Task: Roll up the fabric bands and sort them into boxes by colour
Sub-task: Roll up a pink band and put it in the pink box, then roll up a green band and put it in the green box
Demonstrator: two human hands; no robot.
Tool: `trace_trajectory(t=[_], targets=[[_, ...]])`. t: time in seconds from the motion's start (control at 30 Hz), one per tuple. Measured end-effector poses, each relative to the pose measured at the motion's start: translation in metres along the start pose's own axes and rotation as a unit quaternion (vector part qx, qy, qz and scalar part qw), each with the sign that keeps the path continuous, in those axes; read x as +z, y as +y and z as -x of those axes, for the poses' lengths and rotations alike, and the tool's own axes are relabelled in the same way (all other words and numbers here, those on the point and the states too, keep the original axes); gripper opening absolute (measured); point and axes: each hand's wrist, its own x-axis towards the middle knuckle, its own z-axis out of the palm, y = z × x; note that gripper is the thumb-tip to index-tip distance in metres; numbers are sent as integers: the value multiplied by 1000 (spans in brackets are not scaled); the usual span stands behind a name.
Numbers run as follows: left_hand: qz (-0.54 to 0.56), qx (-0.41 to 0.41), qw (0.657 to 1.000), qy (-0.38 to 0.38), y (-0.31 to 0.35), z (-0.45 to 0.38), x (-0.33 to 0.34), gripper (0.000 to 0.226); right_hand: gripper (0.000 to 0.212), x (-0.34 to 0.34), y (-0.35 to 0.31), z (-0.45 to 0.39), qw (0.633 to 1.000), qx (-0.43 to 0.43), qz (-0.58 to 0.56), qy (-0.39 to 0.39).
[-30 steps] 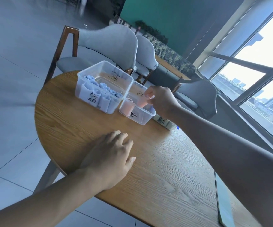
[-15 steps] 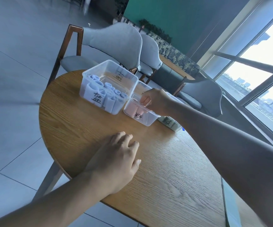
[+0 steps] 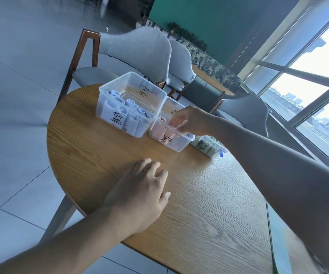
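Right hand [image 3: 191, 121] has dipped into the pink box [image 3: 176, 144], grip pinching a pink roll [image 3: 177, 123], nearly placed; left hand [image 3: 141, 192] rests slack on the worktop [image 3: 209, 204].

Daylight enters from window [image 3: 308, 91] at right, overexposed; table [image 3: 199, 204] evenly lit, soft shadows; wide-angle bending at edges; slight blur on floor [image 3: 11, 155]

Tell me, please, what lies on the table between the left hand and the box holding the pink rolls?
Nothing: in the head view only bare wooden table separates the left hand from the pink box.
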Motion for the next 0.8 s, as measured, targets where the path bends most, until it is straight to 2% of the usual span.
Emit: trace_trajectory(t=[0.4,0.67,0.8], targets=[[6,3,1000,9,-2,0,3,49,30,-4,-3,4,999,14,-35,-21],[11,3,1000,8,-2,-1,4,51,27,-12,5,13,998,30,-39,26],[16,5,1000,10,-2,-2,4,51,18,-17,9,34,998,14,-29,52]])
